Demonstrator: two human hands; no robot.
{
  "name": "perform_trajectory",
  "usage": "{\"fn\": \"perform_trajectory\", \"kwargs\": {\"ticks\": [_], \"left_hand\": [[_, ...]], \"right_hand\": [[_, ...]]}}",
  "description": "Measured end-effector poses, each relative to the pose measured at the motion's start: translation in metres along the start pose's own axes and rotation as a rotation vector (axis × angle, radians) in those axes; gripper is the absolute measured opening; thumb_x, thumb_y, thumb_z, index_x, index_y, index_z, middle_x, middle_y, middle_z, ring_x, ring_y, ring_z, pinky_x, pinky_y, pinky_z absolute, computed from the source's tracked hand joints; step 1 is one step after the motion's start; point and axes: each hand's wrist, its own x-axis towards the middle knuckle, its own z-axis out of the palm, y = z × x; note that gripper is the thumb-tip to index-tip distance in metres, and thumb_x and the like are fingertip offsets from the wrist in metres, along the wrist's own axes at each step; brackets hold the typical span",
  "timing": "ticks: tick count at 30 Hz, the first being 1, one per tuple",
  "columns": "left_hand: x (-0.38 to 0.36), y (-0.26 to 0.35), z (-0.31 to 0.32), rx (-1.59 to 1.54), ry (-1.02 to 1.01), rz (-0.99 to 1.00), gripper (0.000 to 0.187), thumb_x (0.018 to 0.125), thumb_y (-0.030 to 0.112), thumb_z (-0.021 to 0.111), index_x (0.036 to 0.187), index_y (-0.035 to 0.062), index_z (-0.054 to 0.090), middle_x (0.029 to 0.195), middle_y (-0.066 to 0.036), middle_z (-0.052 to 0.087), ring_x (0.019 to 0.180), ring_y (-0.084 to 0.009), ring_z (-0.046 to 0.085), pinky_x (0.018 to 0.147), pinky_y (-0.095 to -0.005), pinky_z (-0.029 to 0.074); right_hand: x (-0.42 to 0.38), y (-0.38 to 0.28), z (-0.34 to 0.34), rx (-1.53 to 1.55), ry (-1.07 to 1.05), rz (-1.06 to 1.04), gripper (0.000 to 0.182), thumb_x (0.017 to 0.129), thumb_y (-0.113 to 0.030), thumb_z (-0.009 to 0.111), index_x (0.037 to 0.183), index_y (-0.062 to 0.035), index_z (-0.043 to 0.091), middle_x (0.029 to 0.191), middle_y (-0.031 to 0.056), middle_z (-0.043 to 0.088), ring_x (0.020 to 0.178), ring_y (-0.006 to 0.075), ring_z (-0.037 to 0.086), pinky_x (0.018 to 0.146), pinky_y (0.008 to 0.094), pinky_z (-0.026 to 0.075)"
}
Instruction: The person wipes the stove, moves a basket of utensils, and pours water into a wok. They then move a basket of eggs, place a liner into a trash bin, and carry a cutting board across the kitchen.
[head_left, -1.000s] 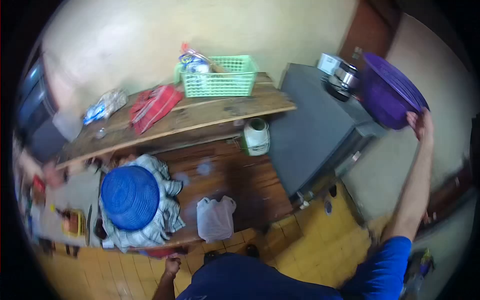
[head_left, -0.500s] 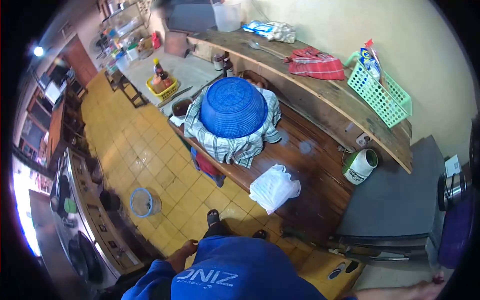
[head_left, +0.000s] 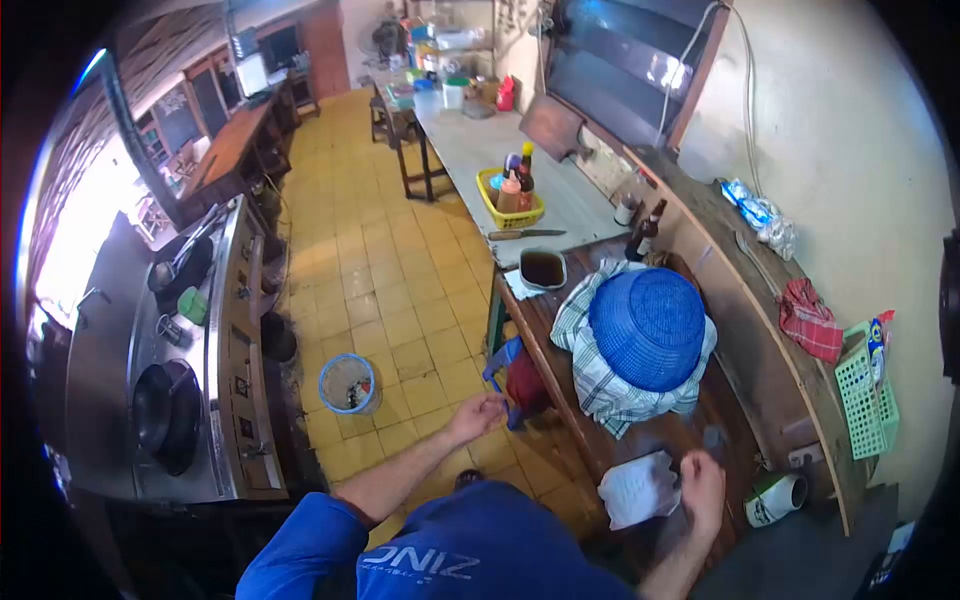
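Observation:
My left hand (head_left: 478, 418) hangs in the air over the floor beside the table's left edge, its fingers curled together; whether they hold anything is too small to tell. Over the wooden table, my right hand (head_left: 703, 485) is beside a white plastic bag (head_left: 638, 490), fingers bent inward, and I cannot make out anything in them. Farther along, a blue plastic basket (head_left: 650, 328) lies upside down on a green-and-white checked cloth (head_left: 605, 398).
A dark-filled container (head_left: 542, 270), a knife (head_left: 526, 234) and a yellow basket of bottles (head_left: 510, 198) stand beyond the cloth. A bin (head_left: 349, 384) is on the floor, left of the table. Woks (head_left: 166, 418) sit on the stove. A shelf holds a green basket (head_left: 868, 400).
The view has swung, showing more of the room ahead. My left hand has risen forward from beside my body, and my right hand has come from the far right to the white bag.

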Motion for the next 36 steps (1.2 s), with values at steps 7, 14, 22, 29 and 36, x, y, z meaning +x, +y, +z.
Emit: {"fn": "perform_trajectory", "kwargs": {"ticks": [7, 14, 22, 29, 36], "left_hand": [[0.051, 0.110, 0.046, -0.103, -0.198, 0.073, 0.041, 0.095, 0.026, 0.051, 0.130, 0.0065, 0.043, 0.107, -0.002, 0.060, 0.087, -0.0090, 0.057, 0.073, -0.0258, 0.047], [0.146, 0.089, 0.069, -0.050, -0.183, 0.086, 0.049, 0.091, 0.024, 0.058, 0.129, 0.0011, 0.038, 0.102, -0.008, 0.058, 0.088, -0.0146, 0.058, 0.075, -0.0314, 0.050], [0.188, 0.112, 0.072, 0.093, 0.026, 0.074, 0.051, 0.078, 0.024, 0.071, 0.112, -0.0034, 0.045, 0.107, -0.017, 0.058, 0.097, -0.0241, 0.058, 0.082, -0.0354, 0.048], [0.173, 0.105, 0.010, -0.078, -0.322, 0.331, 0.047, 0.079, 0.019, 0.067, 0.117, -0.0016, 0.045, 0.100, -0.011, 0.057, 0.094, -0.0178, 0.054, 0.084, -0.0329, 0.045], [0.132, 0.205, -0.102, -0.099, -0.757, 0.205, 0.054, 0.087, 0.023, 0.066, 0.129, 0.0030, 0.038, 0.099, 0.000, 0.052, 0.090, -0.0103, 0.049, 0.076, -0.0254, 0.045]], "right_hand": [[0.148, 0.025, 0.041, 0.170, 0.220, 0.020, 0.025, 0.092, -0.022, 0.051, 0.091, 0.0008, 0.061, 0.079, 0.0109, 0.065, 0.073, 0.0207, 0.060, 0.067, 0.0336, 0.047], [0.307, 0.163, 0.128, 0.086, 0.183, 0.250, 0.043, 0.095, -0.031, 0.045, 0.109, 0.0089, 0.056, 0.107, 0.0235, 0.061, 0.098, 0.0323, 0.060, 0.085, 0.0388, 0.046], [0.279, 0.201, 0.155, 0.128, -0.039, 0.501, 0.051, 0.090, -0.034, 0.052, 0.121, 0.0064, 0.046, 0.117, 0.0239, 0.054, 0.106, 0.0326, 0.054, 0.090, 0.0396, 0.043], [0.205, 0.173, 0.098, 0.307, 0.254, 0.490, 0.064, 0.086, -0.037, 0.058, 0.131, 0.0042, 0.038, 0.125, 0.0243, 0.047, 0.112, 0.0330, 0.049, 0.094, 0.0404, 0.042], [0.146, -0.028, 0.060, 0.382, 0.374, 0.516, 0.070, 0.085, -0.047, 0.056, 0.134, -0.0022, 0.034, 0.134, 0.0193, 0.040, 0.120, 0.0314, 0.040, 0.102, 0.0397, 0.031]]}}
